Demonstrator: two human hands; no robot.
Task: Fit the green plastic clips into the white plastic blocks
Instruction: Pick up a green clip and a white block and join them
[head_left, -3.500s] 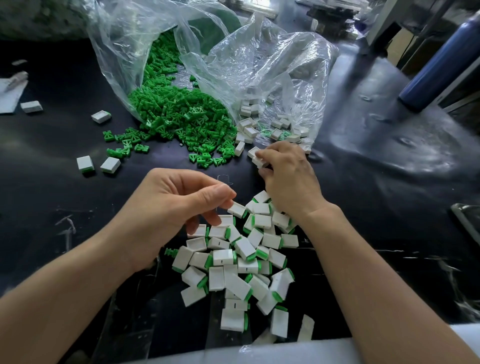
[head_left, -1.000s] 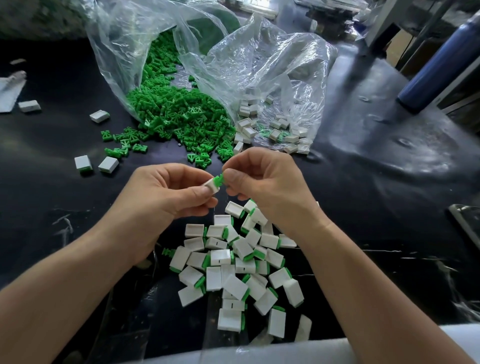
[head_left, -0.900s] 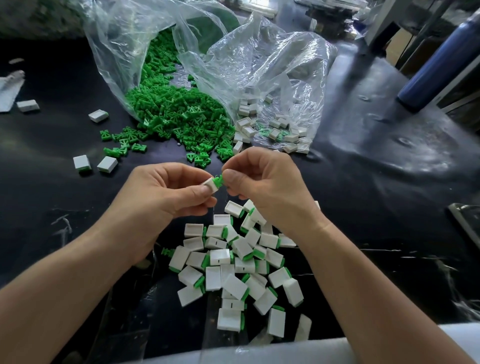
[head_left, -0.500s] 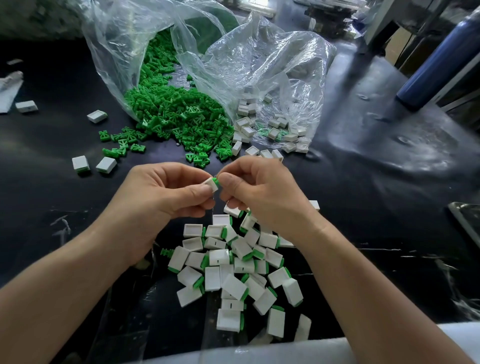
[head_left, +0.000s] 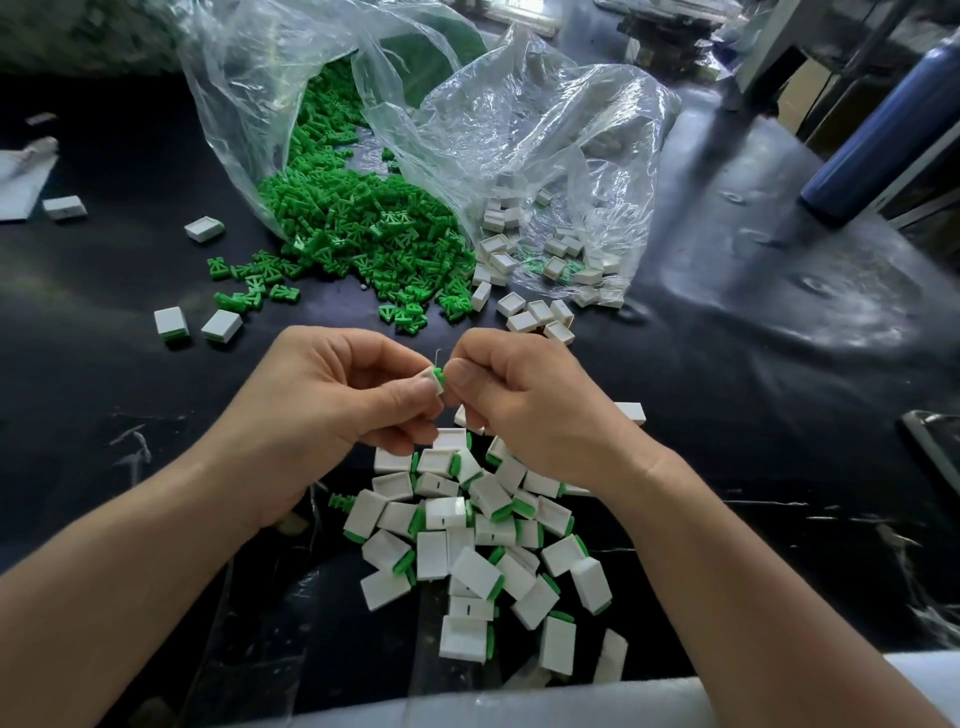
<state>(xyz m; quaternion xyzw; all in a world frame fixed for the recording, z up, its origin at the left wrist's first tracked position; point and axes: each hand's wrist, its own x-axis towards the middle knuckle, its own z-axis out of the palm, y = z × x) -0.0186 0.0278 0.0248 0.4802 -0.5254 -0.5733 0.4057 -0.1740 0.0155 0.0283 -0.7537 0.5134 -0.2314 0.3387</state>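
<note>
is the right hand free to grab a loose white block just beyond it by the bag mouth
Probably not yet: the right hand pinches the green clip against the white block in the left hand. The path looks open: the loose blocks lie uncovered just beyond its knuckles.

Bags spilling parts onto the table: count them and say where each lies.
2. The left bag spills green clips; the right bag, touching it, spills white blocks. Others may lie out of view.
</note>
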